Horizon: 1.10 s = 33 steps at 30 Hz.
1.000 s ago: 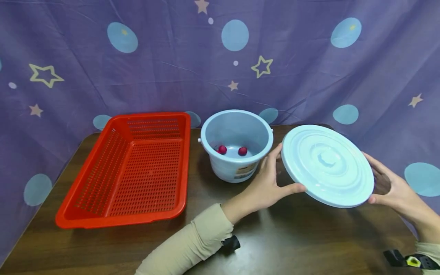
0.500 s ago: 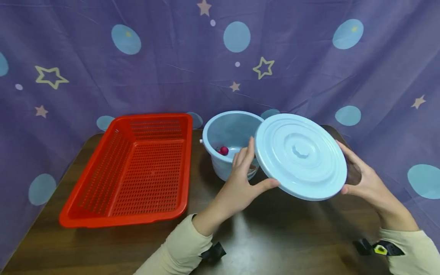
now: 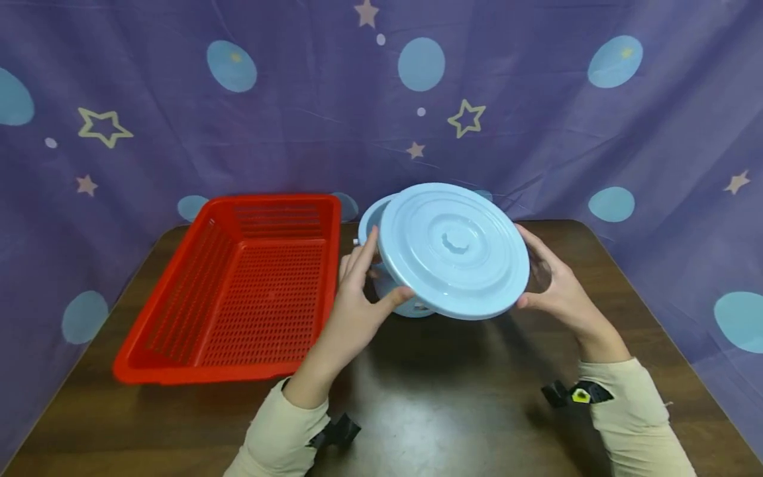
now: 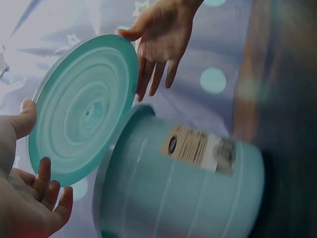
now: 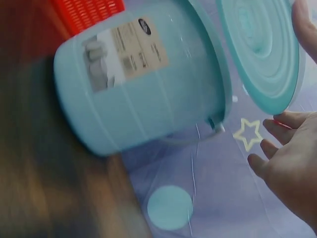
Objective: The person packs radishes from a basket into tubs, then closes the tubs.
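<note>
A round light-blue lid (image 3: 456,265) with a ridged top is held by its edge between my two hands, tilted over the bucket. My left hand (image 3: 357,298) grips its left edge, thumb in front and fingers behind. On the opposite edge my right hand (image 3: 557,285) pinches it the same way. Beneath stands the light-blue bucket (image 4: 163,183), mostly covered by the lid in the head view. Both wrist views show a gap between lid and bucket rim, and a paper label (image 5: 133,52) on the bucket's side. The bucket's inside is hidden now.
Left of the bucket lies a red perforated plastic basket (image 3: 328,291) on the dark wooden table (image 3: 453,411). Behind the table hangs a purple curtain (image 3: 334,119) with stars and dots. A wire handle (image 5: 193,141) hangs along the bucket's side.
Both hands have carried the lid leftward from the bucket's right side to above it. The red balls seen inside the bucket earlier are now covered from view. Bucket and basket stay in place.
</note>
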Tool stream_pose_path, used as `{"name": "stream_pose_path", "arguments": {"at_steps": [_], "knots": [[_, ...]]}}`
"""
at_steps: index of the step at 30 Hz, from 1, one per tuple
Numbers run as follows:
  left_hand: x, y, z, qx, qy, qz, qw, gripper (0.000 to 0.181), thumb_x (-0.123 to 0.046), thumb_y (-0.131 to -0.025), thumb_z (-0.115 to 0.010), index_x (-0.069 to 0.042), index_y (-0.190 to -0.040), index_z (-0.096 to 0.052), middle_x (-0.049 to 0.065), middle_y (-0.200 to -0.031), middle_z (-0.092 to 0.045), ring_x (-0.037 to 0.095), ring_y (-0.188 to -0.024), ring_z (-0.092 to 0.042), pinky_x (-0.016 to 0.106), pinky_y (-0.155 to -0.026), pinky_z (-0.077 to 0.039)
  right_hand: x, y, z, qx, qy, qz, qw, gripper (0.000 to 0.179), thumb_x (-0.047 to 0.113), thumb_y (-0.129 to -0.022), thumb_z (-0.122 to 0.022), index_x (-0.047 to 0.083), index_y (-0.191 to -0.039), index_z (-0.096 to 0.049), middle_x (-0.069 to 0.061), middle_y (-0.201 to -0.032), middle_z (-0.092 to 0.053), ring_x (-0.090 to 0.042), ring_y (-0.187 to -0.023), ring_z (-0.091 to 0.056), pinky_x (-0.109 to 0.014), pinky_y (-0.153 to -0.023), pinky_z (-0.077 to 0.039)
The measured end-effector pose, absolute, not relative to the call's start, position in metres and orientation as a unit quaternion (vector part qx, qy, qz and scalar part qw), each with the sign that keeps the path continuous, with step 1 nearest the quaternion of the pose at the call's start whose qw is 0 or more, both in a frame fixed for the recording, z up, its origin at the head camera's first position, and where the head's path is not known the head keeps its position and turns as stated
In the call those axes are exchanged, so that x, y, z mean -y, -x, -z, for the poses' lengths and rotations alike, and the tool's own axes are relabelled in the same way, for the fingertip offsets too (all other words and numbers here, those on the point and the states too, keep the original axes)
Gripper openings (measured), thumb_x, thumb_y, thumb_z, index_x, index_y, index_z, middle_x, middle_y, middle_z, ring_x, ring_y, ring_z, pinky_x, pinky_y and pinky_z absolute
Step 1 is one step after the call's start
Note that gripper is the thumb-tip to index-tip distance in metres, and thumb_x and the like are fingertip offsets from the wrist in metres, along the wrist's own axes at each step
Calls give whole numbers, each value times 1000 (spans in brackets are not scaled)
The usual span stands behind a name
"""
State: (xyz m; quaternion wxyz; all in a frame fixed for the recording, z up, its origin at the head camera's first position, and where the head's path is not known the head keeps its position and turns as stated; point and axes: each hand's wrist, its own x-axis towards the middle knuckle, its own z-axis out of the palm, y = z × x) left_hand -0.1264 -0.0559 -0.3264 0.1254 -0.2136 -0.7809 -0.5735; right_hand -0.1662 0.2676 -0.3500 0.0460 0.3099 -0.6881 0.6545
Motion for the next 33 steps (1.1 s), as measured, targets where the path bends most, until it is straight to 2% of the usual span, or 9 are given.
{"name": "stream_pose_path", "arguments": {"at_steps": [6, 14, 22, 29, 33], "knots": [[67, 134, 323, 791, 185, 560, 164, 91, -51, -83, -70, -11, -155, -33, 8, -121, -53, 23, -114, -40, 37, -94, -42, -251, 179, 352, 694, -292, -656, 56, 108, 26, -71, -91, 4, -155, -28, -14, -159, -29, -18, -146, -25, -22, -115, -19], [74, 139, 324, 829, 115, 522, 166, 76, -40, -87, -70, -6, -149, -43, 7, -120, -58, 25, -112, -42, 40, -93, -44, -238, 184, 349, 776, -244, -576, 77, 105, 23, -71, -91, 9, -155, -31, -12, -157, -32, -21, -143, -31, -24, -113, -26], [71, 144, 334, 862, 69, 476, 158, 65, -31, -91, -71, -3, -145, -48, 7, -114, -64, 28, -111, -49, 43, -90, -43, -231, 186, 358, 818, -217, -528, 71, 106, 20, -70, -92, 8, -155, -30, -13, -160, -24, -30, -144, -27, -52, -113, -24], [71, 142, 336, 888, 32, 438, 140, 54, -30, -95, -68, -10, -143, -53, -2, -110, -63, 25, -110, -48, 44, -79, -43, -224, 185, 361, 813, -206, -539, 70, 105, 18, -72, -90, 11, -157, -27, -11, -160, -22, -29, -145, -25, -48, -114, -24], [70, 141, 336, 895, 25, 424, 135, 53, -31, -95, -69, -13, -142, -55, -3, -114, -62, 23, -110, -49, 45, -78, -42, -220, 185, 362, 811, -203, -543, 79, 103, 15, -74, -89, 9, -156, -28, -11, -159, -23, -27, -145, -24, -46, -115, -24]]}}
